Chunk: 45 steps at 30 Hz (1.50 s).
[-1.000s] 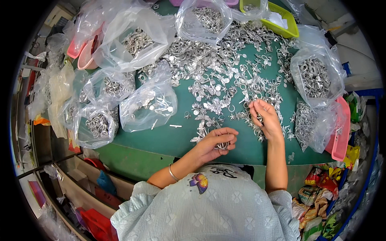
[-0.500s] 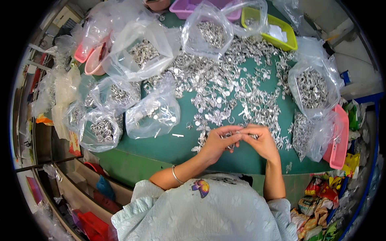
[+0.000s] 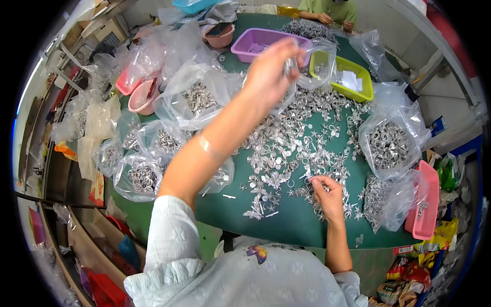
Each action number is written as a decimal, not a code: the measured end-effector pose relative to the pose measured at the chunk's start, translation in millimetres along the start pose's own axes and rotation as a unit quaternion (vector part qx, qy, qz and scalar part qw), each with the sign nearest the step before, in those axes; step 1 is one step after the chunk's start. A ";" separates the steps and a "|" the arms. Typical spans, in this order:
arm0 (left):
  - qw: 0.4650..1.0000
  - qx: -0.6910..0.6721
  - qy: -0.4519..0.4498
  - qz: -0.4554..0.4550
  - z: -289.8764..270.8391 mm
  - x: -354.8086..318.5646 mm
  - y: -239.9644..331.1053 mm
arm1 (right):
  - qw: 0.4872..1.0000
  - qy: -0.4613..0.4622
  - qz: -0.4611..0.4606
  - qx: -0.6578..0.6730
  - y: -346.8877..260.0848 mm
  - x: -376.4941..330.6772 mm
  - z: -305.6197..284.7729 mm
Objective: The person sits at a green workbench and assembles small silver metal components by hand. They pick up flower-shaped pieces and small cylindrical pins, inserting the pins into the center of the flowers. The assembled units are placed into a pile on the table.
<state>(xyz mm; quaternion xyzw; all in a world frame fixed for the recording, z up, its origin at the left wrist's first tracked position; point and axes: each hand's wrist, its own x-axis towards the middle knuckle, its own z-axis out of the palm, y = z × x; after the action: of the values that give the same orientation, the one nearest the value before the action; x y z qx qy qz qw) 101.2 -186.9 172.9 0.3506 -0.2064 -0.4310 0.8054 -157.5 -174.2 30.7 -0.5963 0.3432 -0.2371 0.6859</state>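
Note:
My left hand point(image 3: 267, 71) is stretched far forward over an open clear plastic bag point(image 3: 286, 100), just short of a purple bin point(image 3: 246, 49). Its fingers are curled round several small silver metal pieces point(image 3: 290, 67), and motion blurs it. My right hand point(image 3: 330, 199) is low over the near side of the heap of silver rings and flower-shaped pieces point(image 3: 281, 135). Thumb and forefinger pinch what looks like a small silver ring point(image 3: 309, 180). My left forearm hides part of the bags and heap behind it.
On the green table, open clear bags of silver rings point(image 3: 142, 176) stand at left, another bag point(image 3: 388, 146) at right. A lime-green bin point(image 3: 353, 91), a pink bin point(image 3: 423, 204) and a pink bowl point(image 3: 143, 97) surround the heap. Across the table, another person's hands point(image 3: 325, 19) work.
My hands were together at the near edge of the heap. The left has swung forward and up toward the purple bin; the right stays near the heap. The view has tilted up, showing another person.

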 end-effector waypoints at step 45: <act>0.955 -0.188 0.146 -0.178 -141.1 -277.8 -75.0 | 0.785 -0.111 0.316 0.521 13.1 -14.0 55.8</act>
<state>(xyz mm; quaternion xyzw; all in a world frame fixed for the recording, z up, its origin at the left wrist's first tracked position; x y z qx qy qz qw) -1.4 72.1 14.4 0.2827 0.0638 -0.5426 0.7884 -125.7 -125.1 23.4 -0.0291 0.2580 -0.0821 0.9622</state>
